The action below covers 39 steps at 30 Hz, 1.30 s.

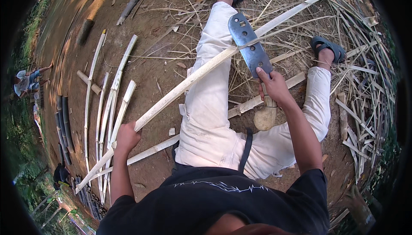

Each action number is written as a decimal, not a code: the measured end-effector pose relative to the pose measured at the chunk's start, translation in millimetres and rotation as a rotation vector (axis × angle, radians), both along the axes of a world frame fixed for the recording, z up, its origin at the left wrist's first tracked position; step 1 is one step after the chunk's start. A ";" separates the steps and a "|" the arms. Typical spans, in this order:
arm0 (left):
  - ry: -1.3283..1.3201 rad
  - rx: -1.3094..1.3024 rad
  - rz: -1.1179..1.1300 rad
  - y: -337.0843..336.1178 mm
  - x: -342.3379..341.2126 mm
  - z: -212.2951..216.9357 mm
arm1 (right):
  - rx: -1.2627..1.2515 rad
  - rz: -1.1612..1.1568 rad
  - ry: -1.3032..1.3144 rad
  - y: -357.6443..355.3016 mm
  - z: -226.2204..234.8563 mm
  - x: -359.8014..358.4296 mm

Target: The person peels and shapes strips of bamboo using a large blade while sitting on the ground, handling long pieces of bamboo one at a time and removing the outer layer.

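A long pale split-bamboo strip (186, 82) runs slantwise across my lap, from the lower left to the upper right. My left hand (127, 137) is wrapped round it toward its near end. In my right hand (273, 87) is a cleaver (253, 48) with a broad dark blade pierced by several holes; its pale wooden handle (265, 117) ends in a bulb. The thumb presses on the base of the blade. The blade lies across the strip beyond my left thigh, touching it, and a thin sliver (296, 23) parts from the strip past the blade.
Several split bamboo lengths (116, 85) lie at the left. Another bamboo piece (150, 151) passes under my legs. Shavings (360, 76) are heaped at the right. Dark bamboo poles (66, 123) and people (28, 82) are farther left. My sandalled feet (328, 49) rest on dirt.
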<state>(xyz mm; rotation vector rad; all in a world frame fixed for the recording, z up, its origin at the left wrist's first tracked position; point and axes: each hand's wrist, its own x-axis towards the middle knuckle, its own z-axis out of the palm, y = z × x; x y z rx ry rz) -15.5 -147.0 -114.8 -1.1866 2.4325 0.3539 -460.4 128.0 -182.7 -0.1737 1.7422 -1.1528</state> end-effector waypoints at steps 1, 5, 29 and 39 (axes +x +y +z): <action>0.004 -0.015 0.013 -0.3 2.0 3.0 | 0.001 0.003 -0.031 -0.1 2.8 1.2; -0.027 -0.049 -0.014 -3.4 -15.3 7.5 | -0.014 -0.285 -0.045 -0.9 0.0 -20.5; 0.027 -0.219 -0.022 24.3 -23.9 -1.5 | -0.176 -0.224 0.208 9.7 13.6 46.0; 0.071 -0.168 0.044 50.8 -32.0 15.3 | -0.039 0.562 1.214 12.2 54.4 116.5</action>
